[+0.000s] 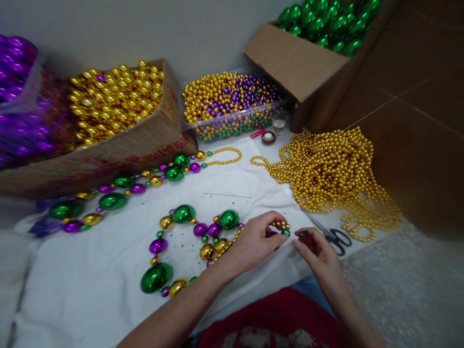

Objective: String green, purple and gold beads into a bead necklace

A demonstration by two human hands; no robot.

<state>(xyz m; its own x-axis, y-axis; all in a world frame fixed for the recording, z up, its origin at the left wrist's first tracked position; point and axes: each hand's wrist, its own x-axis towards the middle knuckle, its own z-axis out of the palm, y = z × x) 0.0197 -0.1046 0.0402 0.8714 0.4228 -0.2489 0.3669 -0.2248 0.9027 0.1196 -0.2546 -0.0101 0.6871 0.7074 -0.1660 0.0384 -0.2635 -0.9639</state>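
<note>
My left hand (259, 239) is closed on a bead necklace (158, 245) near one end. Small gold beads and a green bead (286, 232) show at its fingertips. The rest of this necklace, with large green, gold and purple balls, loops over the white cloth to the left and passes partly behind my forearm. Close by on the right, my right hand (319, 249) grips what looks like a red lighter (306, 238) with a dark top, partly hidden by the fingers. The two hands are a short gap apart.
A finished-looking strand (137, 188) lies behind. Scissors (339, 240) lie beside my right hand, next to a heap of gold bead chains (326, 169). A thin needle-like rod (226, 195), a tape roll (268, 138), a bead tub (232, 121) and boxes of gold balls (116, 104) and green balls (326, 21) stand around.
</note>
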